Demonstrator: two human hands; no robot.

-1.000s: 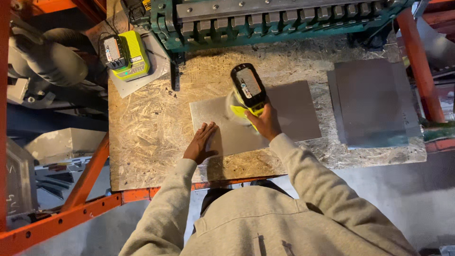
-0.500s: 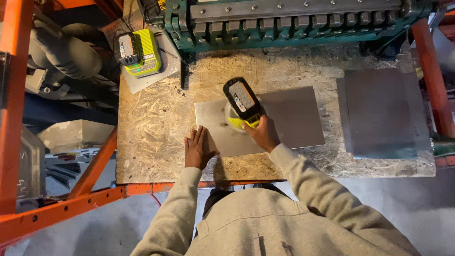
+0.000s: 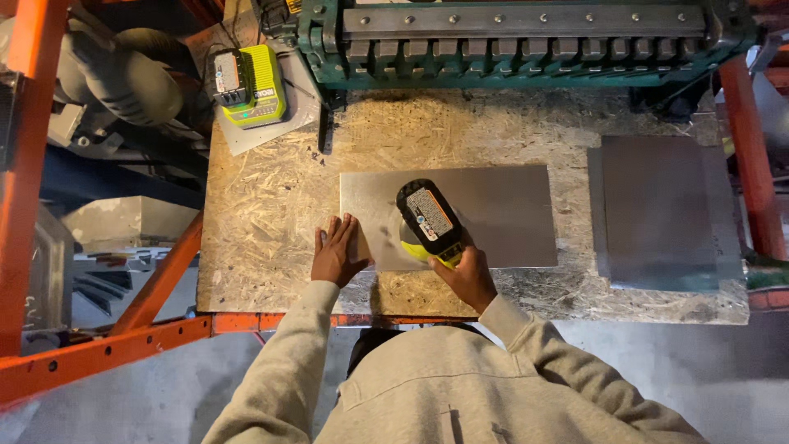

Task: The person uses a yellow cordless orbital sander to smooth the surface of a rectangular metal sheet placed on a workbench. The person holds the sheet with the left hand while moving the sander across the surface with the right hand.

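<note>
A grey metal sheet (image 3: pixel 493 210) lies flat on a chipboard workbench (image 3: pixel 263 205). My left hand (image 3: pixel 337 251) rests flat on the sheet's front left corner, fingers spread. My right hand (image 3: pixel 468 275) grips the handle of a yellow-green and black cordless power tool (image 3: pixel 427 222), which stands on the sheet's front left part with its battery end toward the camera. The tool's working end is hidden under its body.
A green metal machine (image 3: pixel 509 41) spans the back of the bench. A yellow-green battery charger (image 3: pixel 251 86) sits at the back left. More grey sheets (image 3: pixel 657 210) are stacked at the right. Orange rack beams (image 3: pixel 107 345) frame the bench.
The tool and my right hand have shifted slightly along the sheet; my left hand stays pressed on the sheet's corner. The view has shifted a little.
</note>
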